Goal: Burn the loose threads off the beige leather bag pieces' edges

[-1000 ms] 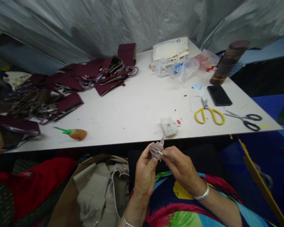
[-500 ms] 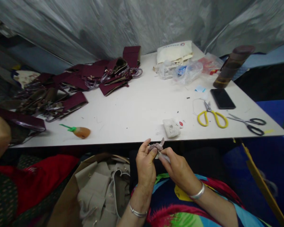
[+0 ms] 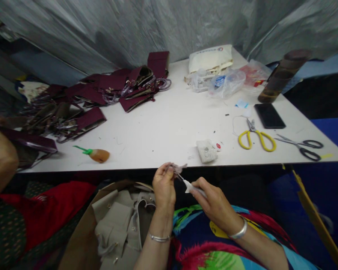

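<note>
My left hand (image 3: 164,189) is closed on a crumpled greyish rag (image 3: 179,168) just off the table's front edge. My right hand (image 3: 215,202) grips a thin tool with a white wrapped handle (image 3: 189,186). The tool's slender tip points toward the rag, and I cannot tell whether it touches it. On the table just beyond my hands lies a smudged whitish block (image 3: 207,151), with a small red-and-white piece (image 3: 218,146) beside it.
Yellow-handled scissors (image 3: 248,138), black-handled scissors (image 3: 301,144), a phone (image 3: 269,116) and a brown bottle (image 3: 284,77) are on the right. An orange squeeze bottle (image 3: 100,155) lies left, near maroon bags (image 3: 112,88). A box of beige bags (image 3: 115,221) stands below; another person's arm (image 3: 1,161) reaches in.
My left hand has moved left and slightly up with the rag. The tool in my right hand has come away from it, showing its thin shaft. The view has shifted slightly.
</note>
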`<state>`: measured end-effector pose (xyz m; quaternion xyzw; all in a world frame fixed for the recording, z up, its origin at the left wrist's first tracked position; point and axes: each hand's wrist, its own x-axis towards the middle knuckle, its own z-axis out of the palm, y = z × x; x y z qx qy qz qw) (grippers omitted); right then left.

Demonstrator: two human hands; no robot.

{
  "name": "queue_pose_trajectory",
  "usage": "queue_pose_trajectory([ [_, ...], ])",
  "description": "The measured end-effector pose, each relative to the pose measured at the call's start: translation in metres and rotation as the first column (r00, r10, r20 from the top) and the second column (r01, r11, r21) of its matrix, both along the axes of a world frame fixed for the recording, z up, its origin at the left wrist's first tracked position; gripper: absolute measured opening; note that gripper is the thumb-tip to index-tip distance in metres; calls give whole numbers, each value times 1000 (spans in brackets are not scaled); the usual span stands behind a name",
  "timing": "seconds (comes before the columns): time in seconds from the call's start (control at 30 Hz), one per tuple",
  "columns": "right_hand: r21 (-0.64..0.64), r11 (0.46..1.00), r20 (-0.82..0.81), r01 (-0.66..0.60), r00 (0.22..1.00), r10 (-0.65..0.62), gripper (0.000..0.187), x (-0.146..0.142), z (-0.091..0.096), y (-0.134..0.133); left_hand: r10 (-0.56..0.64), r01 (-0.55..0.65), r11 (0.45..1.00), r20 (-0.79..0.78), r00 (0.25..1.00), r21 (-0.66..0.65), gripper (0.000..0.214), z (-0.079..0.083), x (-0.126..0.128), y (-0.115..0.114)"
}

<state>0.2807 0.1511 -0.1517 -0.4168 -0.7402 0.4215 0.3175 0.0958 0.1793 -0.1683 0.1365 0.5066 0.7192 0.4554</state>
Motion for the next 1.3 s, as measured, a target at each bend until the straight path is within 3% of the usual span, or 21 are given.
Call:
queue_pose_trajectory([
  [0.07,-54,999,-49,11,999,-14,15,3,1,-1,77,-78,997,13,997,17,40,-3,-15,4],
  [0.13,-108,994,-108,32,993,-43,18,5,2,1,76,-76,997,26,997,19,41,-5,-20,3],
  [0.37,-234,972,-206,26,976,-76,27,5,6,7,-170,160,984,139,976,80,36,4,6,-18],
  [0.47,-197,979,-206,42,975,-83,28,6,5,4,-268,253,961,141,953,111,38,8,10,-26],
  [0.8,-44,999,-160,-5,987,-3,25,2,9,5,-382,373,924,195,903,83,49,21,23,-39],
  [1.03,-48,999,-121,4,993,-10,24,0,5,3,-351,347,936,180,919,52,45,26,28,-41],
  [1.2,37,999,-10,30,1000,-30,23,-1,-1,2,-214,214,977,103,971,5,39,27,37,-39],
  [1.3,152,988,128,31,990,-51,28,-1,-3,3,-156,158,987,68,985,-22,36,26,43,-36],
])
